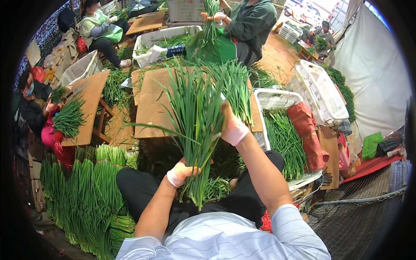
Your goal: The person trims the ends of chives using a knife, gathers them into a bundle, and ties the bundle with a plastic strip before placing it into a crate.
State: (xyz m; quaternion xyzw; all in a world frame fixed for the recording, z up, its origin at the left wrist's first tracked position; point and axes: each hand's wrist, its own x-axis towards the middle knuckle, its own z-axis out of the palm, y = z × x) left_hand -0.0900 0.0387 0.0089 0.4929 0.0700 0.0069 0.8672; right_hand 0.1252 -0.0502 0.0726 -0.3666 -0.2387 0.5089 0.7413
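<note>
A loose bunch of long green leaves, probably Chinese chives (195, 120), stands upright over my lap, stem ends down. My left hand (183, 170), in a pale glove with orange on the fingers, is closed round its lower stems. My right hand (232, 125), gloved too, is at the upper right side of the bunch; its fingertips are partly hidden by leaves, with something small and pale near them. Behind the bunch is a low wooden board table (151, 113). More chives (239, 91) lie on its right part.
Tied chive bundles (97, 182) stand at my left. At my right is a white plastic crate (294, 97) holding chives and a red sack (307, 136). A person in a dark jacket (255, 26) holds chives across the table. Another person (35, 97) sits at the left table.
</note>
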